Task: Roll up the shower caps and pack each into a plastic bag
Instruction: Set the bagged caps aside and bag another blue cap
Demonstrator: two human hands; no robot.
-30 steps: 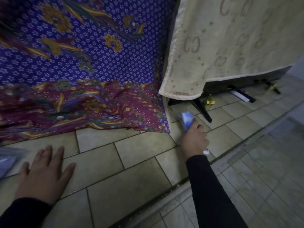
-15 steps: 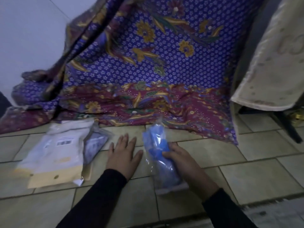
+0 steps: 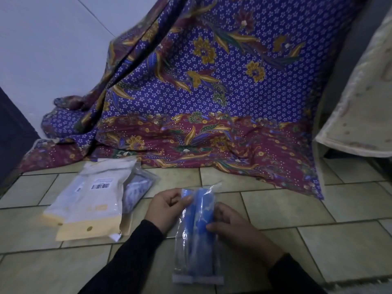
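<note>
Both hands hold a clear plastic bag (image 3: 196, 240) just above the tiled floor (image 3: 318, 211), near the middle of the view. Inside the bag sits a rolled blue shower cap (image 3: 200, 221), filling most of the bag's length, with the far end of the film sticking up loose and crinkled. The left hand (image 3: 165, 209) grips the far left edge of the bag, thumb and fingers pinched onto the film by the top of the roll. The right hand (image 3: 235, 228) closes on the right side a little nearer, its thumb pressed across the blue roll and its fingers curled behind. Black sleeves (image 3: 135, 257) cover both forearms.

To the left on the floor lie flat pale pouches (image 3: 93, 200) with yellowish near ends and barcode labels (the print is too blurred to read). Tucked against their right edge is another clear bag (image 3: 137, 187) with a bluish patterned cap inside, well to the left of the held one and apart from it.

Beyond the hands, a purple batik cloth (image 3: 212, 92) with gold flowers and a maroon border hangs down and spills onto the tiles. A cream patterned cloth (image 3: 358, 115) hangs at the far right, and a pale wall (image 3: 53, 49) stands at the far left.
</note>
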